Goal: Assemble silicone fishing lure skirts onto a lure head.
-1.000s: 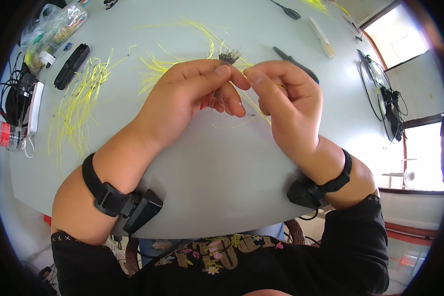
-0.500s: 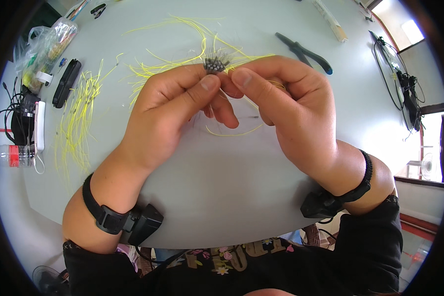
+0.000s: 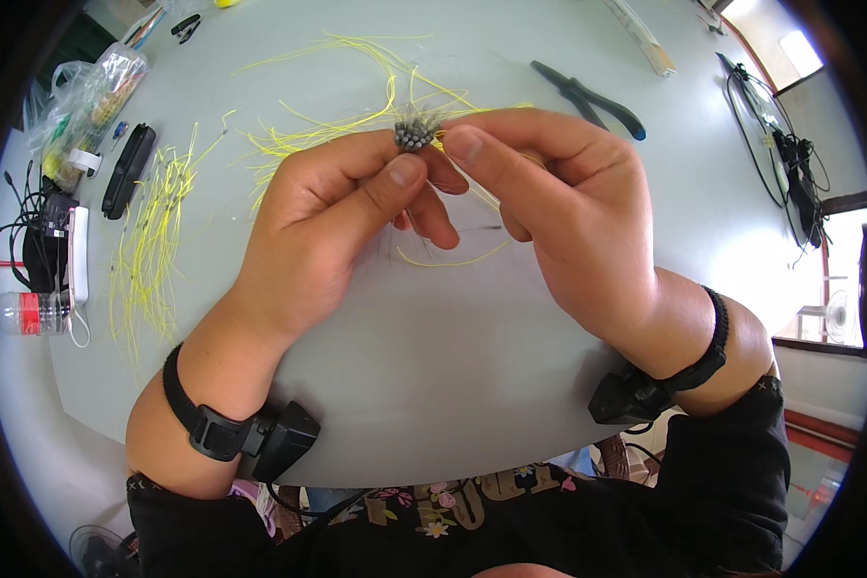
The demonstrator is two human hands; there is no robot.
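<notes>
the left grip (image 3: 328,207) pinches a grey-tipped bunch (image 3: 415,133); just right of it, the right grip (image 3: 578,197) looks pinched on a yellow strand (image 3: 440,136). a slack left pinch could spill the bunch, and loose strands (image 3: 392,89) beyond could snag.

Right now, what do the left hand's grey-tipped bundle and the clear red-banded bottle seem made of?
Grey-tipped bundle: matte plastic or metal ends, perhaps, by their dull grey; too small to settle. Clear red-banded bottle: probably glossy plastic, being transparent.
</notes>
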